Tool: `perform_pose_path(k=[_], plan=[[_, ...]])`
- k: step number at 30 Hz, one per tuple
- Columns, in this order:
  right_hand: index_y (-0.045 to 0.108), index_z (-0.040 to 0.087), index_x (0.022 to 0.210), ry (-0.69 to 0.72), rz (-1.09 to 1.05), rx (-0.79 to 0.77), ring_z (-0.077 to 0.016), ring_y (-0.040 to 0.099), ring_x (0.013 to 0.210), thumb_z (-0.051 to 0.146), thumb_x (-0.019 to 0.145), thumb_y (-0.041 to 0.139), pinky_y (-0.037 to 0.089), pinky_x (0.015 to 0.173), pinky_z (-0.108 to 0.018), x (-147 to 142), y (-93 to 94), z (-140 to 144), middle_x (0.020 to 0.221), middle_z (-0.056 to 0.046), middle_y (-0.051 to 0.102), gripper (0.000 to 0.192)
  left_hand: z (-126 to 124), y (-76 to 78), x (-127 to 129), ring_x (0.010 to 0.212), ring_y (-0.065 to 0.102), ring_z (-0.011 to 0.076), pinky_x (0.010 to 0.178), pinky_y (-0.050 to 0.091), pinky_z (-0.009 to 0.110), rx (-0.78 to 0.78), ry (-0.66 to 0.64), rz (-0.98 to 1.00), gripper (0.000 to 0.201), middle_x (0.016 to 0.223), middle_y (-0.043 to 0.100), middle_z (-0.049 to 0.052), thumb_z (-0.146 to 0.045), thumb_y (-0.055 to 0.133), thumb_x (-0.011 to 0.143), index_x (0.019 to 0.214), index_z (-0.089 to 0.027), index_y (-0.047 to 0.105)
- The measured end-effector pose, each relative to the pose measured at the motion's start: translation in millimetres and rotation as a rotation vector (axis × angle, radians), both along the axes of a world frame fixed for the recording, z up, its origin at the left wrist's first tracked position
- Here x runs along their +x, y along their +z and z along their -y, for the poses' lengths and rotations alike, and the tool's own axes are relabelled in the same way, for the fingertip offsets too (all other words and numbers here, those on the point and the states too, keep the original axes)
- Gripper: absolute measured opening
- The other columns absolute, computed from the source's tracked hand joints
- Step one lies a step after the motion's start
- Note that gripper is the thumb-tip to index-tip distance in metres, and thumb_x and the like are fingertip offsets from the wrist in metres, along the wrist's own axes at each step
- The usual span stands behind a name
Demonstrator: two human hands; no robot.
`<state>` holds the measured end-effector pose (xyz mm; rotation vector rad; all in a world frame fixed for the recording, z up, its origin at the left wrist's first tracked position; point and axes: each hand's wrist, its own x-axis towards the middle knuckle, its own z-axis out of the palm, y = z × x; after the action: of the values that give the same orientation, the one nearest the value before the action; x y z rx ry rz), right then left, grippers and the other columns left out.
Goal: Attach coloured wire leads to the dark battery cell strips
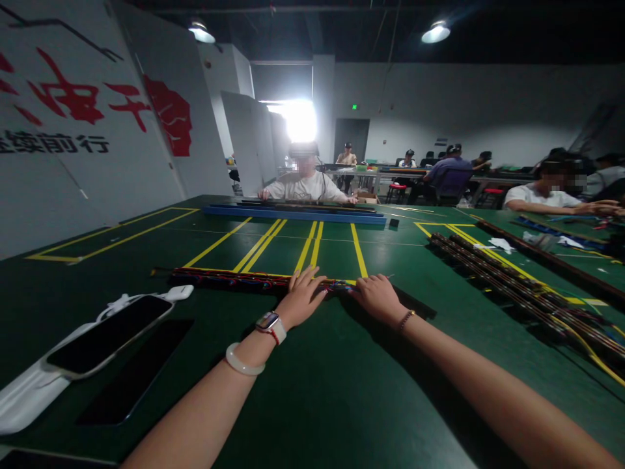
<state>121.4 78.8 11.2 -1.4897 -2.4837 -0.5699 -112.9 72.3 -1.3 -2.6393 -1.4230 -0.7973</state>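
Both hands are resting side by side at the middle of the frame, on a long dark strip (234, 279) strung with small coloured wires, which is lying across the green counter (312, 391) just below the yellow painted lines (312, 244). The left hand (301, 298) is lying flat with its fingers (305, 277) spread and pointing up the frame, the tips touching the strip. The right hand (377, 294) is sitting just beside it, knuckles up; its fingers are curling over the strip's right-hand part, and whether they are pinching a wire cannot be told.

To work this well, it seems wise to be keeping the left hand pressing the strip down so it is not sliding, while the right is working one wire at a time, close to where the left is holding.

At lower left a phone (110, 333) is lying on a white pouch (24, 397). At right, more long strips (512, 286) are lying diagonally. A person in white (305, 187) is sitting across the counter behind a blue rail (293, 213).
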Motion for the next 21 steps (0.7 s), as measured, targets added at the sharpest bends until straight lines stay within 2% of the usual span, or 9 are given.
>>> perform_pose_path(k=[4, 8, 14, 21], plan=[[0.059, 0.015, 0.086, -0.153, 0.002, -0.014, -0.0215, 0.062, 0.078, 0.046, 0.094, 0.034, 0.032, 0.068, -0.031, 14, 14.1, -26, 0.081, -0.011, 0.068, 0.040, 3, 3.7, 2, 0.138, 0.020, 0.0203, 0.114, 0.008, 0.045, 0.090, 0.000, 0.018, 0.044, 0.146, 0.033, 0.008, -0.039, 0.034, 0.093, 0.133, -0.022, 0.041], [0.059, 0.015, 0.094, -0.280, 0.032, -0.057, -0.0237, 0.063, 0.083, 0.046, 0.095, 0.031, 0.034, 0.069, -0.031, 31, 24.4, -57, 0.086, -0.013, 0.068, 0.042, 6, 5.2, 3, 0.137, 0.022, 0.0207, 0.114, 0.010, 0.046, 0.028, -0.021, 0.012, 0.044, 0.144, 0.037, 0.008, -0.039, 0.035, 0.093, 0.132, -0.021, 0.042], [0.060, 0.013, 0.100, -0.372, 0.040, -0.112, -0.0251, 0.065, 0.089, 0.042, 0.095, 0.033, 0.038, 0.074, -0.032, 48, 23.2, -106, 0.092, -0.017, 0.068, 0.040, 6, 3.5, 2, 0.136, 0.025, 0.0209, 0.114, 0.014, 0.046, -0.029, -0.037, 0.019, 0.044, 0.142, 0.039, 0.007, -0.038, 0.035, 0.093, 0.134, -0.022, 0.038], [0.062, 0.013, 0.102, -0.467, -0.026, -0.119, -0.0260, 0.065, 0.090, 0.036, 0.095, 0.035, 0.040, 0.073, -0.033, 45, 21.7, -163, 0.094, -0.019, 0.068, 0.037, 5, 0.6, 1, 0.135, 0.028, 0.0213, 0.113, 0.018, 0.048, -0.072, -0.030, 0.010, 0.045, 0.142, 0.040, 0.006, -0.035, 0.034, 0.093, 0.137, -0.023, 0.033]])
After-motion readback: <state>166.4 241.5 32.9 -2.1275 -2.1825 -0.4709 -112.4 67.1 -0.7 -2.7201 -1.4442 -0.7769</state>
